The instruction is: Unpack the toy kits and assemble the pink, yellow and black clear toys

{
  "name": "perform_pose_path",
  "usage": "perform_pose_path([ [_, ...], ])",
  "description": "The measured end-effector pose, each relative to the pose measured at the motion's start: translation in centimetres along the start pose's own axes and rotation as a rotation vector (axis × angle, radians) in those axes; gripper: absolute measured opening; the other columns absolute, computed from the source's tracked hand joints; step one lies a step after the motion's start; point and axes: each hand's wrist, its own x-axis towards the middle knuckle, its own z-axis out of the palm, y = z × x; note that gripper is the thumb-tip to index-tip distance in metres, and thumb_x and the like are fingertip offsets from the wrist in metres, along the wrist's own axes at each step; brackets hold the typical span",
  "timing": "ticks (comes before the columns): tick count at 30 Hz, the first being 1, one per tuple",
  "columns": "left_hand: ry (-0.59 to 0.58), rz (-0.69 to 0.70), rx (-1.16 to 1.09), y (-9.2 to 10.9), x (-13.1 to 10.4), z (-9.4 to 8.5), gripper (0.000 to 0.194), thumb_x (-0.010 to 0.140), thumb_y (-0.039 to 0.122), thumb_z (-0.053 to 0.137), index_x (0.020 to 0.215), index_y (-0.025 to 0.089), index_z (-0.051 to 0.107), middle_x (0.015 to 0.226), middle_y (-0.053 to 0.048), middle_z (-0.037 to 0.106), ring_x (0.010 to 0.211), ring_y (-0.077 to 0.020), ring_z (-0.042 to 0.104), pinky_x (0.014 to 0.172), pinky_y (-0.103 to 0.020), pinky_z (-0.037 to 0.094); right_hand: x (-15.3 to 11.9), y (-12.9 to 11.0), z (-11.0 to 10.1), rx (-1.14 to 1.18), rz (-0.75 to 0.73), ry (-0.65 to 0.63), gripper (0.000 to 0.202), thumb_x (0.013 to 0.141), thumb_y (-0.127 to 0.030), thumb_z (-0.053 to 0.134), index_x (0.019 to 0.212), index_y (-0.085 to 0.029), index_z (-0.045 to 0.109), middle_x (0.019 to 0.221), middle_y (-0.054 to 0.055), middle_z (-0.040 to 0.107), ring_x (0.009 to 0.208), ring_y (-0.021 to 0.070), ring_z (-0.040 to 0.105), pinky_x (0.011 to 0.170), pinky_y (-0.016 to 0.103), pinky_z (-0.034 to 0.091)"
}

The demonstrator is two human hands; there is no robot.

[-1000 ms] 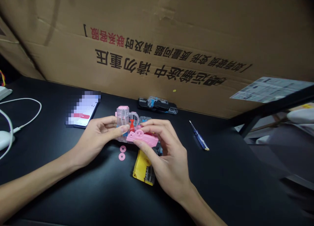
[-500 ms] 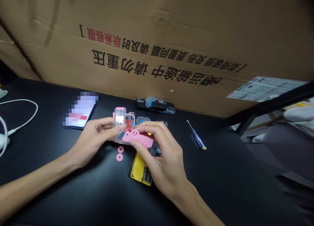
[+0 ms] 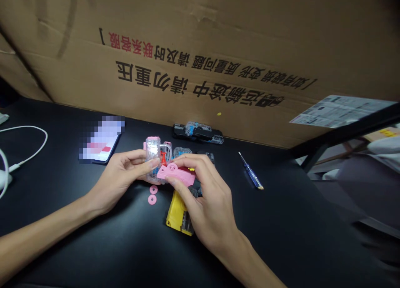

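Little has moved since the earlier frame: the view has swung slightly, and a pink plate [image 3: 181, 176] has edged only marginally toward a clear body [image 3: 153, 148], left of the middle of the black surface [image 3: 109, 246]. The left hand [image 3: 121, 169] grips the body, thumb in front and fingers behind, apparently to steady it; the right hand [image 3: 209, 200] is closed narrowly on the plate's edges, presumably leaving its face unobstructed. Whether plate and body touch cannot be told. The plate is opaque, long and flat with a round boss; the body is glossy, transparent plastic, pink-capped, with a curved tube and a red piece [image 3: 163, 158]. Toward the near edge lie two flat, pierced pink discs [image 3: 152, 199] and an angular yellow part [image 3: 175, 215]. A black-and-clear part [image 3: 200, 134] lies by the far edge, where creased, matte cardboard [image 3: 193, 13] stands. A slim, blue-handled screwdriver [image 3: 251, 170] lies to the right, seemingly within easy reach.
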Motion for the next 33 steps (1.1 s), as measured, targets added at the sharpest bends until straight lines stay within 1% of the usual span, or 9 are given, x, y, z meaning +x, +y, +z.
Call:
perform_pose_path([
  [6, -0.004, 0.002, 0.012, -0.1, 0.2, 0.0, 0.033, 0.091, 0.04, 0.098, 0.117, 0.021, 0.093, 0.114, -0.012, 0.091, 0.09, -0.0241, 0.087, 0.083, -0.032, 0.075, 0.1, -0.2, 0.0, 0.003, -0.001, 0.023, 0.013, 0.112, -0.014, 0.07, 0.118, -0.025, 0.067, 0.118, 0.006, 0.076, 0.112, 0.0232, 0.076, 0.101, 0.037, 0.063],
  [9, -0.001, 0.013, 0.02, -0.3, 0.2, 0.0, 0.034, 0.091, 0.04, 0.098, 0.118, 0.021, 0.093, 0.117, -0.013, 0.091, 0.092, -0.0251, 0.087, 0.082, -0.033, 0.075, 0.0, -0.3, 0.1, 0.006, -0.004, 0.036, 0.014, 0.112, -0.012, 0.07, 0.117, -0.025, 0.067, 0.117, 0.006, 0.075, 0.111, 0.0224, 0.076, 0.101, 0.036, 0.063],
  [13, 0.001, 0.033, 0.036, -0.4, 0.1, -0.2, 0.032, 0.092, 0.039, 0.097, 0.119, 0.022, 0.093, 0.115, -0.012, 0.092, 0.087, -0.0243, 0.088, 0.079, -0.031, 0.075, -0.1, -0.5, 0.3, 0.018, -0.003, 0.062, 0.015, 0.111, -0.01, 0.069, 0.116, -0.024, 0.066, 0.116, 0.004, 0.073, 0.11, 0.0206, 0.075, 0.099, 0.033, 0.063],
  [15, 0.002, 0.046, 0.042, -0.4, 0.0, -0.2, 0.032, 0.092, 0.037, 0.097, 0.12, 0.023, 0.093, 0.115, -0.011, 0.092, 0.088, -0.0244, 0.088, 0.081, -0.032, 0.075, -0.1, -0.6, 0.4, 0.021, 0.006, 0.078, 0.015, 0.111, -0.009, 0.068, 0.115, -0.024, 0.065, 0.115, 0.004, 0.073, 0.11, 0.0204, 0.075, 0.099, 0.033, 0.063],
  [19, 0.013, 0.08, 0.052, -0.5, 0.0, -0.2, 0.03, 0.09, 0.038, 0.099, 0.116, 0.023, 0.094, 0.117, -0.01, 0.092, 0.097, -0.0274, 0.088, 0.093, -0.037, 0.074, -0.2, -0.8, 0.6, 0.028, 0.016, 0.093, 0.016, 0.112, -0.009, 0.068, 0.113, -0.025, 0.065, 0.115, 0.005, 0.074, 0.11, 0.0213, 0.075, 0.099, 0.034, 0.063],
  [23, 0.045, 0.095, 0.072, -0.6, 0.1, -0.3, 0.032, 0.088, 0.037, 0.101, 0.115, 0.022, 0.094, 0.114, -0.01, 0.092, 0.099, -0.0269, 0.088, 0.094, -0.034, 0.073, -0.2, -0.8, 0.5, 0.047, 0.024, 0.087, 0.015, 0.112, -0.01, 0.068, 0.114, -0.024, 0.065, 0.116, 0.004, 0.073, 0.111, 0.0199, 0.075, 0.101, 0.033, 0.062],
  [26, 0.076, 0.113, 0.07, -0.4, 0.4, -0.5, 0.032, 0.086, 0.04, 0.102, 0.111, 0.022, 0.094, 0.108, -0.009, 0.092, 0.092, -0.0237, 0.087, 0.09, -0.03, 0.072, -0.1, -0.6, 0.2, 0.072, 0.05, 0.085, 0.014, 0.112, -0.011, 0.068, 0.112, -0.025, 0.066, 0.116, 0.003, 0.073, 0.112, 0.0193, 0.074, 0.102, 0.033, 0.06],
  [29, 0.12, 0.135, 0.059, 0.1, 0.7, -0.7, 0.031, 0.087, 0.046, 0.101, 0.106, 0.022, 0.094, 0.103, -0.008, 0.091, 0.081, -0.0203, 0.085, 0.079, -0.027, 0.072, 0.2, -0.5, -0.3, 0.099, 0.108, 0.089, 0.013, 0.112, -0.013, 0.069, 0.11, -0.025, 0.067, 0.116, 0.002, 0.074, 0.113, 0.0188, 0.073, 0.101, 0.033, 0.058],
  [33, 0.154, 0.138, 0.063, 0.3, 1.0, -0.9, 0.031, 0.086, 0.044, 0.102, 0.103, 0.021, 0.093, 0.099, -0.008, 0.09, 0.076, -0.0198, 0.083, 0.076, -0.028, 0.073, 0.3, -0.5, -0.6, 0.097, 0.122, 0.122, 0.012, 0.112, -0.014, 0.069, 0.111, -0.026, 0.068, 0.117, 0.002, 0.074, 0.113, 0.0192, 0.073, 0.101, 0.035, 0.056],
])
